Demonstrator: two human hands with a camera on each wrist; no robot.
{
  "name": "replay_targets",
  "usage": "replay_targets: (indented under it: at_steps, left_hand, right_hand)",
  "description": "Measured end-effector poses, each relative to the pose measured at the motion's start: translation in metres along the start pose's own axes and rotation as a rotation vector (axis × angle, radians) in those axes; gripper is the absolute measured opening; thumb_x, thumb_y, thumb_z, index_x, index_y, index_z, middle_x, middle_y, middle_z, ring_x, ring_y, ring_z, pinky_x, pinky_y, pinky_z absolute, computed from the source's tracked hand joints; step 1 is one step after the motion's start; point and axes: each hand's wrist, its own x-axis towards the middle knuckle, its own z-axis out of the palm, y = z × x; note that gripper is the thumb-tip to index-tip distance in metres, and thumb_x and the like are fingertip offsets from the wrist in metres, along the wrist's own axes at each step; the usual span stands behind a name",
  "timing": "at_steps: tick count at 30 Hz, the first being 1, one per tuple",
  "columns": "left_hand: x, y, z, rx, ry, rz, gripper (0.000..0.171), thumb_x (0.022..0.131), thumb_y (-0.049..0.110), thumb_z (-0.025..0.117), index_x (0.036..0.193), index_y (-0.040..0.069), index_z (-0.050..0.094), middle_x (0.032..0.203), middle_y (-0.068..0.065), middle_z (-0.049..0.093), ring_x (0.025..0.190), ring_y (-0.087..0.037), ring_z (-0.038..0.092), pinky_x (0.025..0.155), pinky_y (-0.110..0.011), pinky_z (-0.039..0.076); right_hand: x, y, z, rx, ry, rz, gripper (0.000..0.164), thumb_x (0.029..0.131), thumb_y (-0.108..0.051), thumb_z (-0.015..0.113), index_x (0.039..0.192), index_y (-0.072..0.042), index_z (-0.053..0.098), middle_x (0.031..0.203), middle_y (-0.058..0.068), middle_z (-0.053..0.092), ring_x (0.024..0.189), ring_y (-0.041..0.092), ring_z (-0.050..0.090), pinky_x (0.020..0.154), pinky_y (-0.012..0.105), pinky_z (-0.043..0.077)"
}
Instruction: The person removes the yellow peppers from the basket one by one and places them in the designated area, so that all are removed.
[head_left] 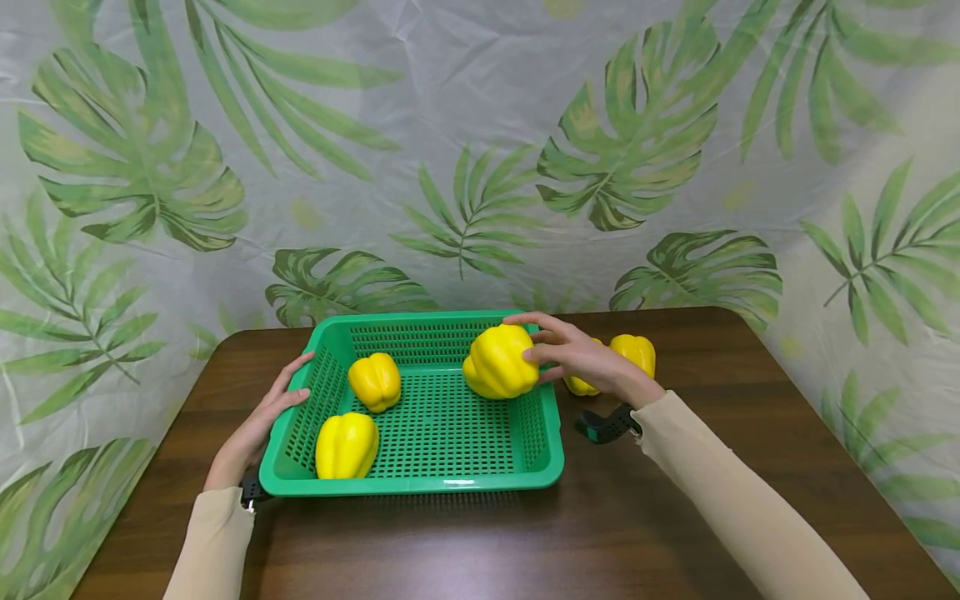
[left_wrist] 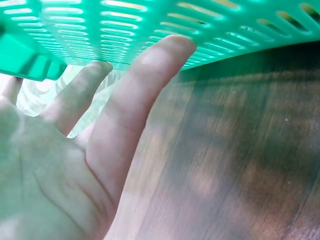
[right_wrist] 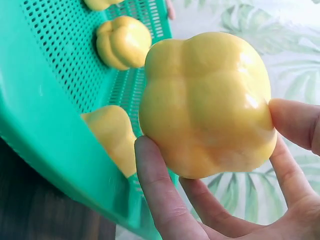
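Observation:
Over the right end of the green basket (head_left: 442,485), my right hand (head_left: 573,354) grips a yellow bell pepper (right_wrist: 207,105) between thumb and fingertips. On the left, straight fingers of my left hand (head_left: 258,425) touch the basket's side, with fingertips at its rim; the left wrist view shows a finger (left_wrist: 135,105) along the slotted wall. One yellow pepper (head_left: 374,382) lies at the basket's back left and another (head_left: 347,446) at its front left. A further pepper (right_wrist: 112,135) shows inside behind the near wall in the right wrist view, largely hidden by the held one in the head view.
Two more yellow peppers, one (head_left: 634,353) behind the right hand and one (head_left: 581,385) partly covered by it, lie on the brown wooden table (head_left: 720,400) right of the basket. A leaf-patterned cloth (head_left: 480,167) hangs behind the table.

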Motion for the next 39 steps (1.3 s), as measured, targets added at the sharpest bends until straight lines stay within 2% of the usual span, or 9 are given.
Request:
replay_targets:
  at_steps: [5, 20, 27, 33, 39]
  left_hand:
    - [0.0, 0.0, 0.0, 0.003, 0.001, 0.001, 0.058, 0.103, 0.027, 0.036, 0.153, 0.032, 0.007, 0.154, -0.018, -0.001, 0.121, -0.042, 0.033, 0.086, -0.043, 0.047]
    - [-0.002, 0.0, 0.0, 0.012, 0.004, 0.01, 0.058, 0.104, 0.025, 0.036, 0.154, 0.03, 0.007, 0.154, -0.017, 0.001, 0.116, -0.028, 0.042, 0.084, -0.039, 0.049]
    - [-0.002, 0.001, 0.001, 0.02, 0.011, 0.007, 0.058, 0.104, 0.026, 0.036, 0.154, 0.03, 0.007, 0.154, -0.018, 0.002, 0.117, -0.033, 0.041, 0.084, -0.04, 0.048]
    - [-0.002, 0.002, 0.002, 0.024, 0.017, 0.003, 0.058, 0.103, 0.026, 0.036, 0.154, 0.03, 0.007, 0.153, -0.019, 0.003, 0.117, -0.037, 0.039, 0.084, -0.041, 0.048]
    - [-0.002, 0.001, 0.001, 0.027, 0.019, -0.003, 0.058, 0.103, 0.027, 0.036, 0.153, 0.032, 0.008, 0.153, -0.019, 0.003, 0.117, -0.036, 0.04, 0.085, -0.042, 0.048]
  right_hand:
    - [-0.005, 0.0, -0.005, -0.002, 0.02, -0.003, 0.055, 0.096, -0.018, 0.057, 0.147, -0.02, 0.036, 0.14, 0.021, 0.036, 0.115, 0.034, 0.049, 0.085, 0.047, 0.05]
    - [-0.017, 0.009, -0.022, 0.044, 0.045, -0.035, 0.054, 0.099, -0.015, 0.052, 0.148, -0.017, 0.032, 0.137, 0.022, 0.039, 0.112, 0.035, 0.05, 0.085, 0.052, 0.048]
    - [-0.024, 0.012, -0.031, 0.064, 0.077, -0.033, 0.055, 0.099, -0.016, 0.052, 0.149, -0.017, 0.03, 0.135, 0.023, 0.04, 0.107, 0.033, 0.056, 0.089, 0.059, 0.043]
    - [-0.032, 0.016, -0.041, 0.069, 0.09, -0.053, 0.056, 0.099, -0.016, 0.051, 0.149, -0.014, 0.027, 0.138, 0.023, 0.037, 0.105, 0.032, 0.059, 0.086, 0.051, 0.048]
    - [-0.041, 0.02, -0.053, 0.035, 0.144, -0.044, 0.056, 0.099, -0.018, 0.052, 0.149, -0.015, 0.027, 0.14, 0.02, 0.033, 0.102, 0.03, 0.06, 0.084, 0.047, 0.05]
